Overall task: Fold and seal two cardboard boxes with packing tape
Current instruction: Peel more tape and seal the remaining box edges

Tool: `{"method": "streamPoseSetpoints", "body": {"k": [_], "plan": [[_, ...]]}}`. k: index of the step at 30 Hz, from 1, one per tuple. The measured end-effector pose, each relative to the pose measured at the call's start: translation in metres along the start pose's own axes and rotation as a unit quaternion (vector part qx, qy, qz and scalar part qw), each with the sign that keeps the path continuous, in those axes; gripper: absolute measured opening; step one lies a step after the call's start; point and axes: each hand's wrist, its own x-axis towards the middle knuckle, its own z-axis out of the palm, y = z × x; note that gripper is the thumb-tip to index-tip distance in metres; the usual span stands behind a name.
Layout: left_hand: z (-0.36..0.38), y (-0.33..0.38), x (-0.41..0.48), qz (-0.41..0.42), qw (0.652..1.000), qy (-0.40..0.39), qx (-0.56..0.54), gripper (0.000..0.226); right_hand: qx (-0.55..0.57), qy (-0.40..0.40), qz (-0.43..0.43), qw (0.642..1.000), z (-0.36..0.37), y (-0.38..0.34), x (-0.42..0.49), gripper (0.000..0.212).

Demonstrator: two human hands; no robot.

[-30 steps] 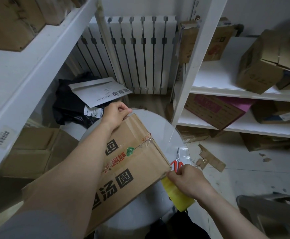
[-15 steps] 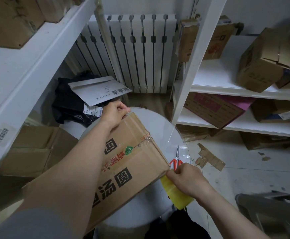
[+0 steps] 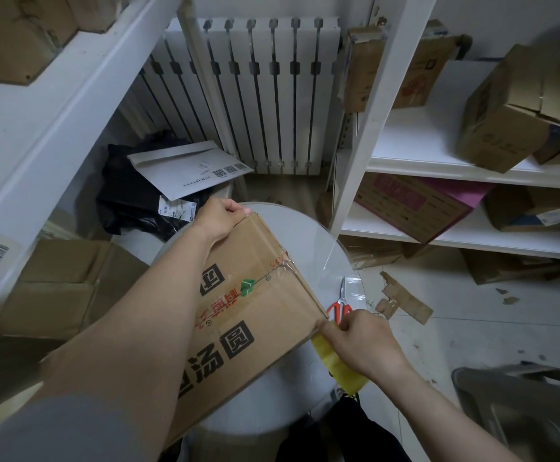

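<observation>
Slipping box: the cardboard box (image 3: 255, 295) lies tilted across the round table (image 3: 322, 235), stretched between the two hands. If the far grip eases, I judge it could slide toward the person.
Tape: the clear tape (image 3: 283, 263) on the box's edge, beyond the right hand, is crinkled. A tug from the corner could wrinkle or lift it.
Scissors: the red-handled scissors (image 3: 340, 305) lie just past the right knuckles and are easily knocked.
Left hand (image 3: 220, 216): fingers curled over the box's far corner, gripping it.
Right hand (image 3: 358, 341): thumb and fingers pressed together, pinching the box's near right corner. I cannot tell whether a tape end is also caught.
Yellow piece (image 3: 335, 365): under that hand, poking out nearer the person.
</observation>
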Motion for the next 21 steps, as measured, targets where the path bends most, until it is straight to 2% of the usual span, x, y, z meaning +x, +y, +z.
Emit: {"method": "streamPoseSetpoints", "body": {"k": [7, 10, 12, 15, 16, 21], "plan": [[-0.004, 0.001, 0.002, -0.01, 0.999, -0.03, -0.013, 0.014, -0.015, -0.007, -0.006, 1.0, 0.004, 0.002, 0.005, 0.049], [-0.009, 0.002, 0.004, -0.032, 0.998, -0.047, -0.021, 0.034, -0.025, -0.009, -0.012, 1.0, 0.006, 0.002, 0.005, 0.05], [-0.011, 0.002, 0.005, -0.032, 0.998, -0.046, -0.019, 0.031, -0.026, -0.012, -0.012, 1.0, 0.006, 0.002, 0.003, 0.052], [-0.006, -0.002, 0.006, 0.008, 1.0, -0.012, -0.018, 0.008, -0.025, -0.012, -0.01, 1.0, 0.006, 0.001, 0.003, 0.052], [-0.003, -0.004, 0.005, 0.018, 1.0, 0.005, -0.008, 0.007, -0.026, -0.011, -0.009, 1.0, 0.007, 0.001, 0.004, 0.052], [0.0, -0.004, -0.014, 0.092, 0.99, 0.063, 0.089, 0.029, -0.029, -0.013, -0.01, 0.999, 0.007, 0.002, 0.006, 0.05]]}}
